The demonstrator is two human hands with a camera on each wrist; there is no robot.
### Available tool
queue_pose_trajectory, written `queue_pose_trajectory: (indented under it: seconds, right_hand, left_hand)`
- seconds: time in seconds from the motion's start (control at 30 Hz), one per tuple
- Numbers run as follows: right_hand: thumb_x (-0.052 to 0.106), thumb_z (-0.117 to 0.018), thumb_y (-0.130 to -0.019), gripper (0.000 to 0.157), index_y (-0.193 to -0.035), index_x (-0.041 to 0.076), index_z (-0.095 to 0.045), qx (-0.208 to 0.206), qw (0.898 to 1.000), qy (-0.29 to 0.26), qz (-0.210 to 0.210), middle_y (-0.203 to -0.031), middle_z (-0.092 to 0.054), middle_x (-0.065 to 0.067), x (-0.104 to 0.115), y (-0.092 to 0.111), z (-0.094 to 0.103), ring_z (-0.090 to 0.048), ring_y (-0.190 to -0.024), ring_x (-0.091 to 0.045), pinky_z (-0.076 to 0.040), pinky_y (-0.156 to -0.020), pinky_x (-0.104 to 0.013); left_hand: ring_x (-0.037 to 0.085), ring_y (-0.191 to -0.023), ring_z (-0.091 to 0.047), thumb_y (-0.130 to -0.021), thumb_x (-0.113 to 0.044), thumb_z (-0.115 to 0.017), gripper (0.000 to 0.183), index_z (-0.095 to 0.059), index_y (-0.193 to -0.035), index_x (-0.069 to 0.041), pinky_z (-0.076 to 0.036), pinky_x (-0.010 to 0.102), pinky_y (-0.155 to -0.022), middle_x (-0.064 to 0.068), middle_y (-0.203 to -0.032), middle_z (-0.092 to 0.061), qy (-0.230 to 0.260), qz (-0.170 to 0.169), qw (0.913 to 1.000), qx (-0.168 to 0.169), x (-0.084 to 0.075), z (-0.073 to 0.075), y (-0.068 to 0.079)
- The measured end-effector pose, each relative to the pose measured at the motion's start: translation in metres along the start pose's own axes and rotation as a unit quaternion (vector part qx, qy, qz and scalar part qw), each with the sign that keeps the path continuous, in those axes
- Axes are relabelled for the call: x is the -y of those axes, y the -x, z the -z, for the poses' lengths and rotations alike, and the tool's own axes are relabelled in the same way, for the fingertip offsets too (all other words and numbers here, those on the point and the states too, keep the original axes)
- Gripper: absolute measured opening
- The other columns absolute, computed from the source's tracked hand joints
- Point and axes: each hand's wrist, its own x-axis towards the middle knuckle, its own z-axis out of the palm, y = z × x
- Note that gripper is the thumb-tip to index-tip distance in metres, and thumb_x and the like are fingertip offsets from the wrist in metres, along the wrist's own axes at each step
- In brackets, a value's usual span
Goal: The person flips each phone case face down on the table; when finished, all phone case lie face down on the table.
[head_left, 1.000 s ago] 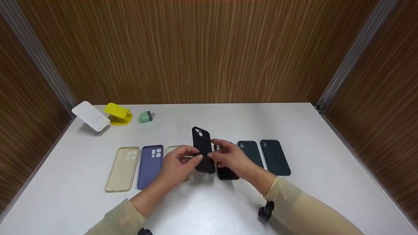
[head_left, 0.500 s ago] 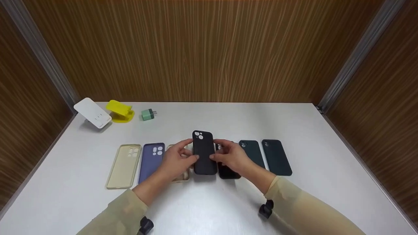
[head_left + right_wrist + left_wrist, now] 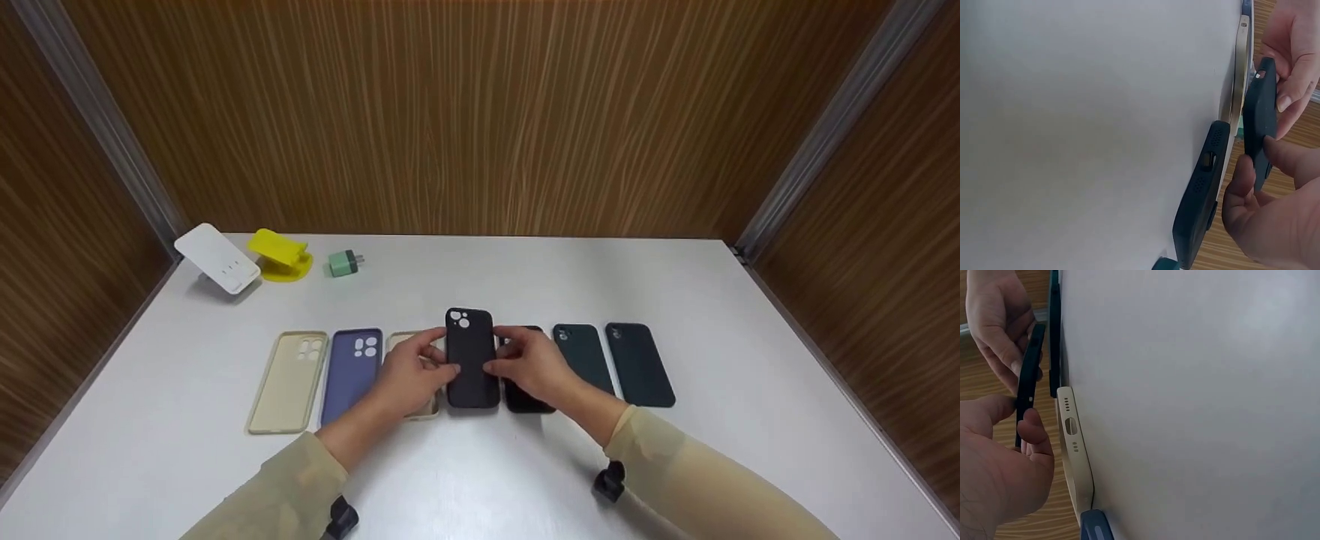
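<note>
Both hands hold a black phone case by its long sides, back up and camera holes at the far end. My left hand pinches the left side between thumb and fingers, and my right hand does the same on the right. In both wrist views the case appears raised off the table, with a gap beneath. Under my left hand lies a cream phone case, partly hidden. Beside my right hand is another black phone case, its far part covered by the fingers.
The row continues left with a purple case and a cream case. To the right lie two dark green cases. Farther back stand a white stand, a yellow stand and a green charger plug.
The black phone case has gone from tilted to squared up and come slightly lower, between its neighbours. My left hand has shifted from its front face to its left side.
</note>
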Motion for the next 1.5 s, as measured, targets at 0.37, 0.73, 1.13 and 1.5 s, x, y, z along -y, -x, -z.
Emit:
queue_pose_trajectory:
  seconds: [0.37,0.73,1.13,1.5]
  right_hand:
    - [0.002,-0.085,-0.087,0.063,-0.145,-0.003,-0.061,-0.001,0.999,0.043,0.017,-0.088,-0.071,-0.002,-0.0038,0.0014,-0.0030,-0.063,-0.079,-0.014,-0.054,-0.077,-0.032]
    - [0.002,-0.086,-0.086,0.060,-0.142,-0.002,-0.064,-0.005,0.998,0.062,0.022,-0.093,-0.072,-0.003,-0.0069,0.0023,-0.0036,-0.064,-0.084,-0.015,-0.057,-0.082,-0.037]
    - [0.003,-0.085,-0.088,0.058,-0.142,-0.002,-0.063,0.003,0.995,0.088,0.035,-0.099,-0.070,-0.006,-0.0053,0.0041,-0.0062,-0.063,-0.086,-0.016,-0.056,-0.083,-0.038]
    - [-0.001,-0.082,-0.088,0.054,-0.139,-0.003,-0.064,-0.005,0.992,0.104,0.072,-0.100,-0.069,-0.009,-0.0039,0.0045,-0.0091,-0.062,-0.085,-0.017,-0.055,-0.082,-0.039]
  left_hand:
    - [0.016,-0.083,-0.062,-0.090,-0.002,-0.078,0.060,-0.059,-0.146,0.000,-0.054,0.031,-0.076,0.008,-0.098,-0.065,-0.042,0.000,0.9991,0.001,0.0056,-0.0045,0.0001]
    - [0.019,-0.090,-0.057,-0.088,-0.005,-0.081,0.057,-0.063,-0.142,0.001,-0.049,0.035,-0.083,0.010,-0.111,-0.065,-0.086,-0.008,0.9963,0.001,0.0076,-0.0077,-0.0002]
    - [0.020,-0.090,-0.058,-0.090,-0.007,-0.081,0.059,-0.060,-0.144,0.003,-0.051,0.040,-0.087,0.013,-0.121,-0.064,-0.120,0.007,0.9927,0.008,0.0069,-0.0077,0.0021]
    - [0.021,-0.091,-0.061,-0.088,-0.004,-0.081,0.055,-0.064,-0.140,0.000,-0.054,0.041,-0.087,0.018,-0.128,-0.063,-0.117,-0.019,0.9929,-0.001,0.0029,-0.0013,0.0035]
